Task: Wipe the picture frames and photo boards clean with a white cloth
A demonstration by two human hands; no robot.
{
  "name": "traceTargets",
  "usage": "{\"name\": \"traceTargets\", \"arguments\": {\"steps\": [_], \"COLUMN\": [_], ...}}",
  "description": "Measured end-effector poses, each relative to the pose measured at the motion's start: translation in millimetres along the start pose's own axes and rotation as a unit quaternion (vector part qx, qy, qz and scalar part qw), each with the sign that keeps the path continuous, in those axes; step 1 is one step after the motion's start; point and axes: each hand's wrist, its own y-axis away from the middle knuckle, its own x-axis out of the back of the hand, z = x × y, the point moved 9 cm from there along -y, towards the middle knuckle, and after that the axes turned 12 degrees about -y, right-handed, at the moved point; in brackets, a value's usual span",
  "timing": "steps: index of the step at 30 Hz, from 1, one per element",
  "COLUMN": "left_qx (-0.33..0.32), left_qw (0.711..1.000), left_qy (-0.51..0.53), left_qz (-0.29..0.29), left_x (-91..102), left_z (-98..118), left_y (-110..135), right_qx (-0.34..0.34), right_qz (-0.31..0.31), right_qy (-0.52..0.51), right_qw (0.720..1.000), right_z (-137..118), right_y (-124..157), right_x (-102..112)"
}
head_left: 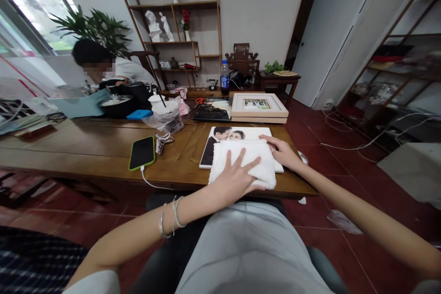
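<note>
A white fluffy cloth (220, 156) lies over the lower part of a photo panel (207, 154) near the table's front edge. The panel shows a couple, and its upper strip stays uncovered. Fingers spread, my left hand (237, 177) rests flat on the cloth. My right hand (280, 150) is at the cloth's upper right corner, over the panel's right side, with its fingers stretched out to the left. Part of the right hand's underside is hidden, as is the picture beneath the cloth.
Left of the panel lie a phone (142, 152) on a white cable and a crumpled plastic bag (168, 121). Behind stand framed pictures (260, 106), a dark panel (210, 109) and a bottle (224, 78). Another person (132, 71) bends over a blue bin (79, 105) at the far left.
</note>
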Motion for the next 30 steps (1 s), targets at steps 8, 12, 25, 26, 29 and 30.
{"name": "traceTargets", "arguments": {"steps": [8, 12, 25, 26, 29, 30], "left_qx": [0.047, 0.127, 0.164, 0.145, 0.075, 0.053], "left_qw": [0.996, 0.989, 0.986, 0.989, 0.997, 0.998], "left_qy": [0.021, 0.025, -0.009, -0.01, -0.005, 0.001], "left_qz": [-0.071, -0.068, -0.042, -0.036, -0.033, -0.039], "left_x": [-28.0, -43.6, -15.6, -10.6, 1.2, 3.7], "left_z": [-65, -87, -18, -5, 27, 33], "left_y": [-50, -78, -54, -47, -30, -25], "right_qx": [-0.005, -0.003, 0.013, 0.01, -0.002, -0.005], "right_qz": [0.007, 0.003, -0.03, -0.029, -0.017, -0.014], "right_qy": [0.015, 0.014, -0.034, -0.04, -0.05, -0.052], "right_qw": [1.0, 1.0, 0.999, 0.999, 0.999, 0.999], "right_z": [6, 4, -7, -6, -2, -1], "right_y": [0, 0, 1, 1, 1, 1], "right_x": [1, 0, -2, -2, 1, 2]}}
